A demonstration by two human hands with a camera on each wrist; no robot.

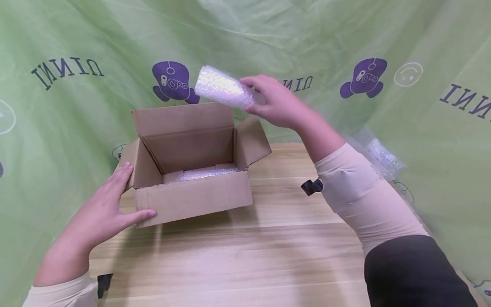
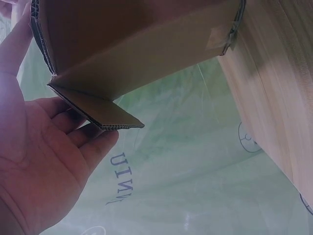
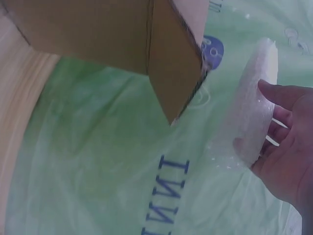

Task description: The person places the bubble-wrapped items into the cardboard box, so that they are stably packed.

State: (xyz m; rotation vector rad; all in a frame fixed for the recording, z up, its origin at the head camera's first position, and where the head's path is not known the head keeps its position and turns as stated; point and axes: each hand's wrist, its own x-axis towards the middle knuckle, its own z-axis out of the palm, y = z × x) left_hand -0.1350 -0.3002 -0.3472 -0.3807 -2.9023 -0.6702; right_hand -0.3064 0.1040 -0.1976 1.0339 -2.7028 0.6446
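A cardboard box (image 1: 193, 194) stands with its flaps up on the wooden table. Spread around its left front corner, my left hand (image 1: 105, 204) has the thumb against the front and fingers along the left flap (image 2: 100, 110). Bubble wrap (image 1: 209, 172) shows inside the box; what it covers is hidden. Above the box's back right side, my right hand (image 1: 274, 102) holds a bubble-wrap roll (image 1: 222, 87) by one end, thumb on one side and fingers on the other. In the right wrist view the roll (image 3: 249, 107) hangs beyond the box's right flap (image 3: 176, 68).
More clear bubble wrap (image 1: 381, 155) lies at the table's right edge, partly behind my right forearm. Small black items sit by each wrist. A green printed curtain (image 1: 268, 34) hangs behind the wooden table (image 1: 245, 256).
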